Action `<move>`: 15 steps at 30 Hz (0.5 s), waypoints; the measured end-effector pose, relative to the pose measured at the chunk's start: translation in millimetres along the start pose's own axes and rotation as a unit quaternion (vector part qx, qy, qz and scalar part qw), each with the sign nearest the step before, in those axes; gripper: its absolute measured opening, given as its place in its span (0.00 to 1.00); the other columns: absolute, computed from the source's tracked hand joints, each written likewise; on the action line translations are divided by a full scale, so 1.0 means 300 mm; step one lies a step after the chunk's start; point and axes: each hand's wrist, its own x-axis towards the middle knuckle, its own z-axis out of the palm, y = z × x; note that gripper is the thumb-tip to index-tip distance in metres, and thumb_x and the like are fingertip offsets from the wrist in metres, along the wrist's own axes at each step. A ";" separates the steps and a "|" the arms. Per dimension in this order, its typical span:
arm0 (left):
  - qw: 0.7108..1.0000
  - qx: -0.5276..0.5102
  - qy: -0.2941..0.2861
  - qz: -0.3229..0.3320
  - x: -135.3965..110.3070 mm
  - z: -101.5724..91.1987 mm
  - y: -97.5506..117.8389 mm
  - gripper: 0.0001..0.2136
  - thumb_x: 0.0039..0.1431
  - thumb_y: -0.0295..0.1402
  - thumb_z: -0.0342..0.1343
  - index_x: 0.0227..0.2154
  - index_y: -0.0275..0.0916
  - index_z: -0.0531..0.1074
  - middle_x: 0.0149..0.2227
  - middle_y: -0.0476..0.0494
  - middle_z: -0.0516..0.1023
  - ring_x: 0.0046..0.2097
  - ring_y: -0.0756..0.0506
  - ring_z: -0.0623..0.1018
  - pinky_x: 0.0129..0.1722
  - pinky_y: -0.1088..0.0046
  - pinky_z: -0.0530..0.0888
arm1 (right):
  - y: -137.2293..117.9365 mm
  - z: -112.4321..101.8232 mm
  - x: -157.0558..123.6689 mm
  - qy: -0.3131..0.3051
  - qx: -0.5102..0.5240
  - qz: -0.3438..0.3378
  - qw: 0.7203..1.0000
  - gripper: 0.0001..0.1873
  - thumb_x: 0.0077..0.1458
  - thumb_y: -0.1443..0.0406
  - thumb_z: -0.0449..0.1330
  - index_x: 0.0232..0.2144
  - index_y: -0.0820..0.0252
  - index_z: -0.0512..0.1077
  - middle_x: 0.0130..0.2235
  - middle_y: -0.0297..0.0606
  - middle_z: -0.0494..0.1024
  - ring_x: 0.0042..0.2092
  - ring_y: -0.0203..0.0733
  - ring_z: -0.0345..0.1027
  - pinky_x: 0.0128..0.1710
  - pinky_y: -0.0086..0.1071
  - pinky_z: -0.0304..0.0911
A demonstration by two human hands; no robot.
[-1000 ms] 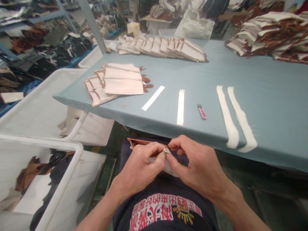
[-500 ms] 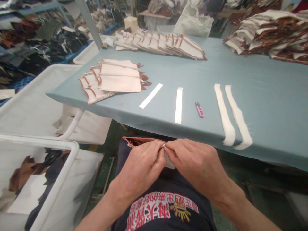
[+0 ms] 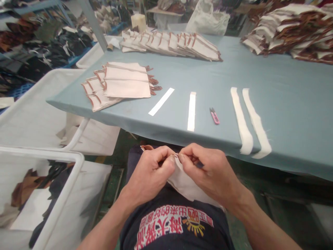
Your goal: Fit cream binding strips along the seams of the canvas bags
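cream cloth (image 3: 184, 183) slants down rightward from both pinching hands (image 3: 153, 170) (image 3: 209, 170)

Sewing wkshop, by the look: blue-grey counter (image 3: 293, 104) w/ stacked cream cloth pcs (image 3: 127, 83), brown-edged, & pink thread snips (image 3: 215, 117); white plastic bins (image 3: 80, 165) w/ mat'l scraps (image 3: 24, 189) alongside; blue rack (image 3: 36, 8) at L, more heaps in bkgd.

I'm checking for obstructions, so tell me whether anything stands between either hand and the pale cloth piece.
Nothing visible does: the left hand and right hand both pinch the pale cloth piece at its edge. The pink snips lie apart, on the blue table.
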 end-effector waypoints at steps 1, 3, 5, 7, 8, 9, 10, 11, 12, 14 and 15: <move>1.000 -0.012 -0.007 -0.006 -0.001 -0.005 0.006 0.12 0.61 0.31 0.48 0.24 0.36 0.70 0.22 0.52 0.67 0.26 0.51 0.65 0.26 0.76 0.61 | -0.001 -0.008 0.002 -0.007 0.021 0.005 1.000 0.09 0.61 0.70 0.55 0.29 0.58 0.72 0.25 0.30 0.77 0.24 0.33 0.69 0.26 0.26 0.60; 0.999 -0.024 -0.018 -0.010 -0.005 -0.015 0.016 0.12 0.62 0.32 0.48 0.25 0.36 0.71 0.23 0.52 0.68 0.27 0.51 0.66 0.26 0.76 0.62 | -0.004 -0.023 0.005 -0.015 0.047 0.003 0.999 0.09 0.62 0.70 0.55 0.30 0.59 0.73 0.26 0.31 0.78 0.25 0.33 0.69 0.26 0.26 0.61; 0.999 -0.031 -0.025 -0.005 -0.010 -0.023 0.022 0.13 0.64 0.32 0.48 0.26 0.35 0.72 0.24 0.51 0.69 0.27 0.51 0.67 0.26 0.76 0.62 | -0.008 -0.037 0.006 -0.025 0.063 -0.002 0.998 0.08 0.62 0.70 0.56 0.31 0.59 0.73 0.27 0.31 0.79 0.26 0.33 0.70 0.27 0.25 0.62; 0.998 -0.044 -0.032 0.008 -0.016 -0.029 0.027 0.13 0.65 0.32 0.48 0.27 0.35 0.73 0.26 0.50 0.72 0.28 0.51 0.68 0.28 0.77 0.64 | -0.014 -0.051 0.007 -0.040 0.082 0.001 0.996 0.06 0.61 0.70 0.57 0.32 0.59 0.74 0.27 0.31 0.79 0.27 0.33 0.71 0.27 0.25 0.64; 0.998 -0.051 -0.035 0.015 -0.018 -0.031 0.030 0.12 0.65 0.31 0.48 0.28 0.35 0.73 0.27 0.50 0.73 0.29 0.50 0.69 0.29 0.77 0.65 | -0.018 -0.057 0.007 -0.048 0.090 0.006 0.995 0.05 0.61 0.70 0.58 0.33 0.59 0.74 0.27 0.31 0.79 0.27 0.33 0.71 0.27 0.25 0.64; 0.998 -0.054 -0.037 0.021 -0.019 -0.032 0.033 0.12 0.65 0.30 0.48 0.28 0.36 0.73 0.29 0.49 0.75 0.30 0.50 0.70 0.30 0.76 0.66 | -0.022 -0.062 0.008 -0.052 0.095 0.012 0.994 0.05 0.60 0.70 0.59 0.33 0.59 0.74 0.27 0.30 0.78 0.27 0.33 0.71 0.27 0.25 0.65; 0.997 -0.052 -0.040 0.026 -0.020 -0.032 0.037 0.12 0.65 0.30 0.48 0.28 0.36 0.72 0.30 0.48 0.76 0.31 0.50 0.71 0.30 0.76 0.66 | -0.025 -0.067 0.010 -0.053 0.095 0.016 0.994 0.04 0.59 0.70 0.59 0.32 0.58 0.73 0.27 0.30 0.78 0.27 0.33 0.70 0.28 0.25 0.65; 0.998 -0.046 -0.042 0.031 -0.020 -0.031 0.041 0.12 0.65 0.30 0.48 0.27 0.36 0.72 0.31 0.48 0.77 0.32 0.50 0.72 0.31 0.76 0.66 | -0.027 -0.070 0.012 -0.053 0.089 0.017 0.994 0.05 0.59 0.70 0.59 0.32 0.58 0.73 0.27 0.30 0.78 0.27 0.33 0.70 0.28 0.25 0.65; 0.998 -0.039 -0.044 0.034 -0.019 -0.030 0.045 0.12 0.66 0.29 0.47 0.27 0.36 0.72 0.31 0.48 0.77 0.32 0.50 0.72 0.31 0.76 0.66 | -0.028 -0.072 0.015 -0.052 0.082 0.016 0.995 0.05 0.58 0.70 0.59 0.31 0.58 0.73 0.27 0.30 0.78 0.27 0.33 0.70 0.28 0.25 0.65; 0.997 -0.028 -0.051 0.041 -0.018 -0.029 0.048 0.13 0.67 0.29 0.47 0.27 0.36 0.71 0.31 0.48 0.77 0.32 0.50 0.73 0.31 0.76 0.66 | -0.027 -0.076 0.021 -0.050 0.065 0.011 0.997 0.07 0.59 0.70 0.58 0.28 0.58 0.71 0.25 0.29 0.77 0.25 0.32 0.68 0.27 0.26 0.63; 0.997 -0.024 -0.055 0.045 -0.018 -0.029 0.048 0.13 0.67 0.29 0.46 0.28 0.36 0.71 0.31 0.48 0.77 0.32 0.50 0.73 0.31 0.76 0.66 | -0.025 -0.078 0.025 -0.048 0.057 0.006 0.997 0.08 0.59 0.69 0.58 0.27 0.58 0.71 0.24 0.29 0.76 0.25 0.32 0.68 0.26 0.26 0.62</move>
